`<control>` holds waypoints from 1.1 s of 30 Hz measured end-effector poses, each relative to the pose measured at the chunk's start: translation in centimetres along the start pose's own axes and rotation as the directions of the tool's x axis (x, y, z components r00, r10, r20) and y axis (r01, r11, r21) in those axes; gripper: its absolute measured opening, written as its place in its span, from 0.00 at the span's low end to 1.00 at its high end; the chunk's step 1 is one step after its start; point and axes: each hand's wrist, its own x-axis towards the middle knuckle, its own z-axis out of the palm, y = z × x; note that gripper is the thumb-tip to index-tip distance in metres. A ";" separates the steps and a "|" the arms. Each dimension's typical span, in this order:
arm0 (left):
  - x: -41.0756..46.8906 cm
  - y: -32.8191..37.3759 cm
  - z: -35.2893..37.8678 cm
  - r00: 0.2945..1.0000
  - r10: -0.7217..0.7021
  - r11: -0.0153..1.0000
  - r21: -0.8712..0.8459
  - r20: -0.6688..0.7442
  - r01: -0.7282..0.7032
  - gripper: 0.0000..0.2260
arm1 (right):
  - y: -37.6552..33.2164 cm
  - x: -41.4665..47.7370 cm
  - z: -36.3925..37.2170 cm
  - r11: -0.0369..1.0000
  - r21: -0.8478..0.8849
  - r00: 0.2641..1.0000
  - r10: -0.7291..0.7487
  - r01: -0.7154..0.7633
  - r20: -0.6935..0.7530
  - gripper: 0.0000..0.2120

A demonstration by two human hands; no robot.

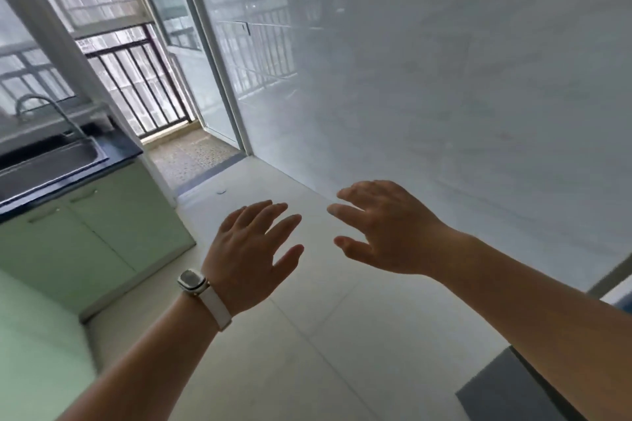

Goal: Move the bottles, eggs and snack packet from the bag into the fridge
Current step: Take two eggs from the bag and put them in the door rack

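Note:
My left hand [249, 249] is stretched out in front of me over the pale tiled floor, palm down, fingers spread, holding nothing; a watch with a white strap sits on its wrist. My right hand [386, 229] is held out beside it, a little higher and to the right, fingers apart and empty. The two hands do not touch. No bag, bottles, eggs, snack packet or fridge shows in this view.
A dark counter with a steel sink [51, 164] and tap [37, 106] stands at left over pale green cabinets [95, 232]. A glossy white wall [444, 96] runs along the right. A balcony doorway with a black railing [136, 79] lies ahead. A dark grey surface [506, 386] is at bottom right.

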 end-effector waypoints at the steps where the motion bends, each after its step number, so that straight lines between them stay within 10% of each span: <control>1: -0.8 -1.9 -0.1 1.000 -0.023 1.000 0.003 -0.007 0.023 0.21 | -1.3 1.6 0.3 1.000 0.005 1.000 -0.024 0.024 0.000 0.25; 16: -16.3 -26.5 -3.0 0.872 -0.489 0.869 0.081 -0.014 0.488 0.22 | -23.4 25.6 4.8 0.916 0.035 0.915 -0.402 0.401 0.033 0.27; 33: -26.7 -37.3 -4.7 0.585 -0.807 0.550 0.258 -0.078 0.794 0.22 | -39.1 42.3 10.8 0.620 0.197 0.632 -0.775 0.760 0.001 0.30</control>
